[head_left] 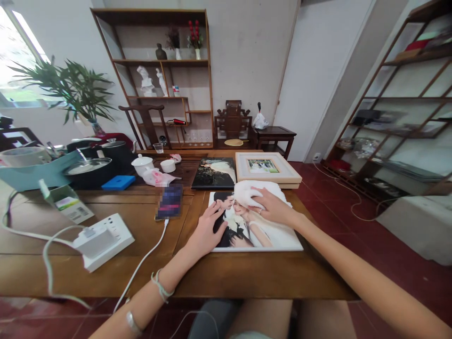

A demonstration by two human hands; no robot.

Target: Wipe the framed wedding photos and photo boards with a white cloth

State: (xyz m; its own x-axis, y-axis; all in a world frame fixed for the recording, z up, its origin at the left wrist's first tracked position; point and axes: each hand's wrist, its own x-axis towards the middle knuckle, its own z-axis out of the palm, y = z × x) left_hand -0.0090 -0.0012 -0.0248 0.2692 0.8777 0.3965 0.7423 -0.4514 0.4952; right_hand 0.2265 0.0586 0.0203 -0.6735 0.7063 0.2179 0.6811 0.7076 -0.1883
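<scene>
A wedding photo panel (263,235) with white edges lies flat near the front of the wooden table. My left hand (208,230) rests on its left side, fingers spread and holding nothing. With my right hand (273,207) I grip a white cloth (243,193), bunched and pressed onto the upper part of the photo. The cloth hides some of that upper part. Just behind lie a dark photo panel (212,175) and a pale framed picture (282,176), both flat on the table.
A phone (170,201) charges by cable left of the photo, near a white power strip (116,245). Further left are a small open box (70,205), a blue box (118,182), dark pots (88,175) and a teal bin (31,172). White cups (143,164) stand behind the phone.
</scene>
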